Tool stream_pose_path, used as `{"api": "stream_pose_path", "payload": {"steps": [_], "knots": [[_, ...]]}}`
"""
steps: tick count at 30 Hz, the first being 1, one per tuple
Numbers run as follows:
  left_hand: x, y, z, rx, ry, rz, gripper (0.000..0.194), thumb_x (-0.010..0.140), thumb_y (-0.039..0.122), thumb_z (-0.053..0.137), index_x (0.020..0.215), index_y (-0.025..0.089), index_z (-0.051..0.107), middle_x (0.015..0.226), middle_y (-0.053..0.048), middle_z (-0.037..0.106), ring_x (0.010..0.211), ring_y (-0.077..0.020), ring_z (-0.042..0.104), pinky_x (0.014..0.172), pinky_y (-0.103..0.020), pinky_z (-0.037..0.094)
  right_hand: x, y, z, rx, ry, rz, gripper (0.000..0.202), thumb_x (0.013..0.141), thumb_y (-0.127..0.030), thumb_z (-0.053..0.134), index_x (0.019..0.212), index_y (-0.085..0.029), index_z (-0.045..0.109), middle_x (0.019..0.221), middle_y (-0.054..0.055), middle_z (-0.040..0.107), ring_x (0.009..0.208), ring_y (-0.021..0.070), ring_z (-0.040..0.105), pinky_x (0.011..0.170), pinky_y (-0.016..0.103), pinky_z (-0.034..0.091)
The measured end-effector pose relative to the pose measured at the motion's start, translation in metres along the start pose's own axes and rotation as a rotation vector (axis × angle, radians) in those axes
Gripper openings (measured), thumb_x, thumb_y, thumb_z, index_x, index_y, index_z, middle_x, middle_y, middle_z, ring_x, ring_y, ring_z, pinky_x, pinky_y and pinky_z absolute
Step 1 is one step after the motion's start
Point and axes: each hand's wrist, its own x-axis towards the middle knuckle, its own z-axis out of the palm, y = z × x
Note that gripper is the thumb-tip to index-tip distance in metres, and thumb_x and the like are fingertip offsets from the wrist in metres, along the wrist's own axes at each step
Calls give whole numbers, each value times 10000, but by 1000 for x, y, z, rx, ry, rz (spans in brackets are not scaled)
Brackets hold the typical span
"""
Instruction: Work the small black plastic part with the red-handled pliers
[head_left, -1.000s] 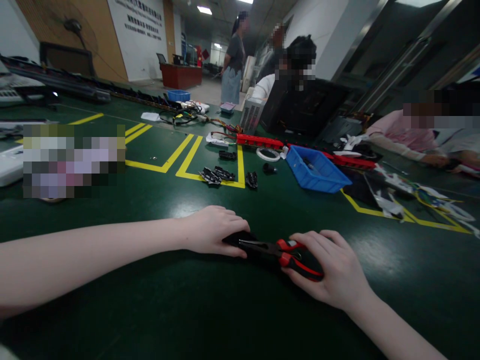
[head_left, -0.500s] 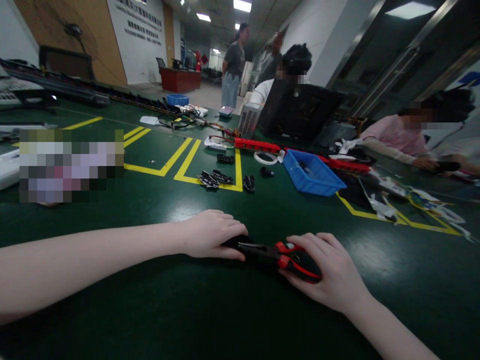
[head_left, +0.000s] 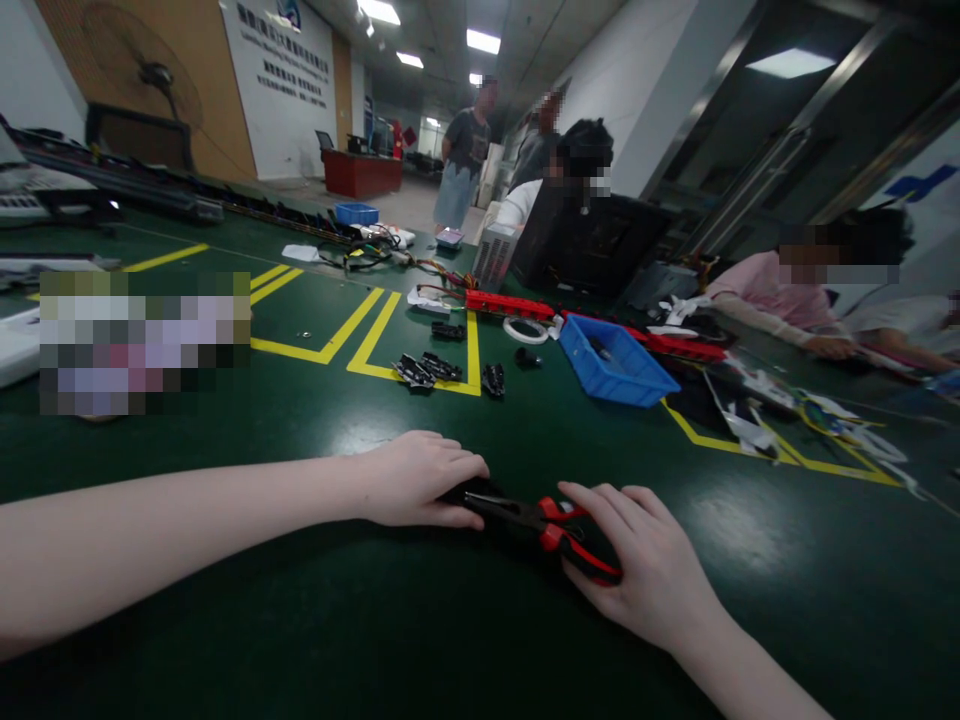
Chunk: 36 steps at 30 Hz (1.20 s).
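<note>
My left hand (head_left: 424,482) pinches a small black part (head_left: 455,494) between thumb and fingers; most of it is hidden, and its kind cannot be made out. In my right hand (head_left: 637,555) are needle-nose pliers (head_left: 551,527) with red and black handles. The handles are spread apart inside the fingers. The pliers' jaws point left and reach the black part beside my left thumb; whether they grip it, I cannot tell. Beyond my hands, several black plastic pieces (head_left: 425,370) lie on the green table (head_left: 300,620).
A blue bin (head_left: 619,362) holding dark items stands beyond my right hand. Near it are a white ring (head_left: 526,330), a red strip (head_left: 510,305) and a black computer case (head_left: 592,240). Cables (head_left: 840,415) lie to the right. Other people are around the far side.
The view has tilted up a little and shifted right. The pliers' tips appear slightly farther left relative to my left hand. Both hands keep their hold.
</note>
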Motion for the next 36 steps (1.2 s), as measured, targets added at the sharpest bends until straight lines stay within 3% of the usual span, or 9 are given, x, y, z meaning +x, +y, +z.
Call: {"api": "stream_pose_path", "payload": {"steps": [5, 11, 19, 36], "knots": [[0, 1, -1, 6, -6, -5, 363, 915, 500, 566, 1087, 180, 555, 948, -55, 668, 816, -203, 640, 693, -299, 471, 2, -2, -4, 20, 36, -26, 514, 812, -421, 631, 1233, -137, 545, 980, 113, 674, 789, 204, 617, 700, 340, 475], [1, 1, 0, 18, 17, 5, 393, 903, 520, 576, 1089, 174, 557, 934, -62, 671, 817, -207, 645, 702, -300, 477, -3, 6, 2, -61, 77, -84, 571, 838, -362, 607, 1375, -204, 496, 1170, 142, 623, 882, 214, 628, 725, 337, 474], [1, 2, -2, 5, 10, 6, 397, 898, 518, 589, 1096, 175, 558, 946, -55, 677, 820, -204, 647, 704, -299, 480, -6, 15, 8, -35, 70, -118, 556, 845, -360, 601, 1368, -200, 499, 1027, 106, 658, 791, 182, 601, 679, 318, 465], [3, 1, 0, 6, 18, -5, 412, 881, 518, 614, 1097, 171, 567, 950, -46, 682, 830, -202, 652, 698, -296, 476, -7, 20, 11, -23, 58, -135, 492, 858, -356, 586, 1319, -193, 533, 1004, 98, 650, 747, 164, 579, 639, 294, 420]]}}
